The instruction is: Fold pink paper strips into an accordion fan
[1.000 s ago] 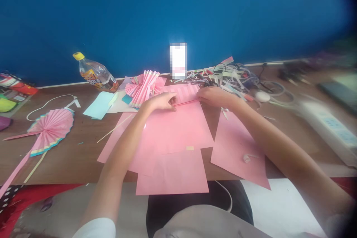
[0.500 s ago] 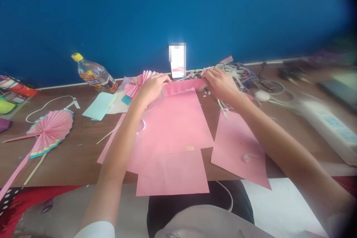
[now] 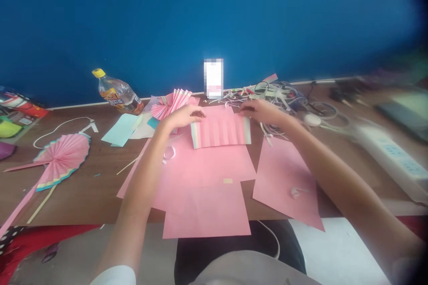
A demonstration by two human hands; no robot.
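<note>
The pleated paper [image 3: 220, 134] now shows its ridged, banded face.
The left hand [image 3: 187, 116] and right hand [image 3: 259, 111] appear to pinch its upper corners; half a second ago only a narrow pink band showed, so the folding looks partway along. Shallow, loose creases run between pale yellow and blue-green ends, over the pink sheets [image 3: 207, 209] on the table [image 3: 110, 200].
</note>
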